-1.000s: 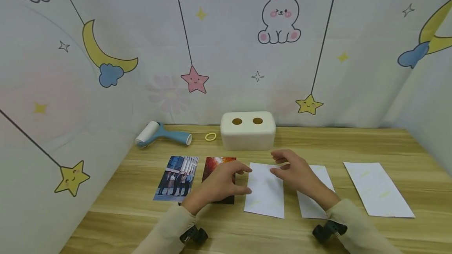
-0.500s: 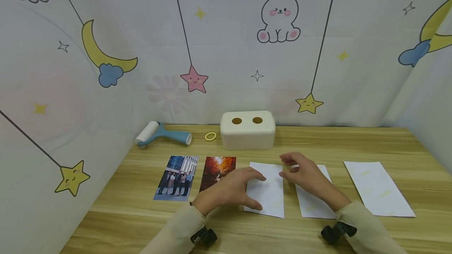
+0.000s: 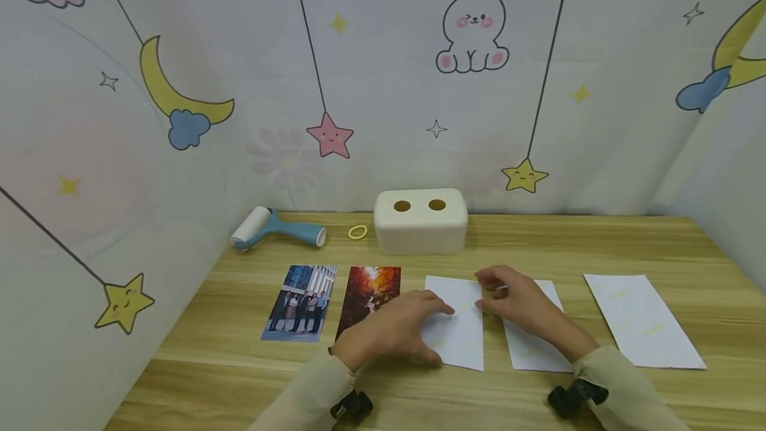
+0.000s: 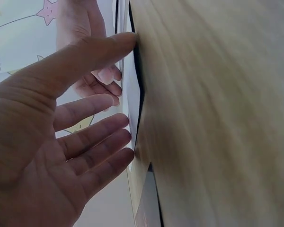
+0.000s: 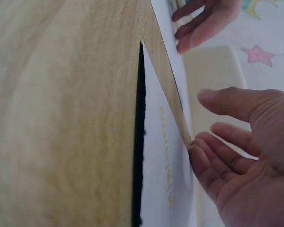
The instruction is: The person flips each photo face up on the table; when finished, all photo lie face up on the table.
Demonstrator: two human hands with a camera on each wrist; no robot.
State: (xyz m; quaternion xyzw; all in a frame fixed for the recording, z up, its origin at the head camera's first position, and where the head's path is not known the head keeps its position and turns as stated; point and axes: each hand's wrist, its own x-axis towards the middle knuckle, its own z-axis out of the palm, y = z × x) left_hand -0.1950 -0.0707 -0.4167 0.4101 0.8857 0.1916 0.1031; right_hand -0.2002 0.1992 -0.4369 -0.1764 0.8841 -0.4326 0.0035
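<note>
On the wooden table, a white photo sheet [image 3: 465, 341] with faint yellow print lies blank side up between both hands. My left hand [image 3: 397, 326] covers its left part, thumb and fingers spread, with the fingertips right at the sheet in the left wrist view. My right hand [image 3: 516, 296] is at the gap on its right, fingers loosely bent and the thumb raised apart from them in the right wrist view. Beneath the right hand and forearm lies a second white sheet [image 3: 532, 353]. An autumn forest photo [image 3: 371, 291] is partly hidden behind the left hand.
A group photo [image 3: 299, 304] lies at the left, and another white sheet [image 3: 643, 321] lies at the far right. Along the back are a blue-handled lint roller [image 3: 281, 228], a yellow ring [image 3: 357, 232] and a cream box [image 3: 421, 231] with two holes, before a cartoon-print curtain [image 3: 383, 85].
My left hand has shifted right, then slightly back and lower, uncovering more of the forest photo. My right hand has moved right, off the middle sheet's top corner. The sheets look unmoved.
</note>
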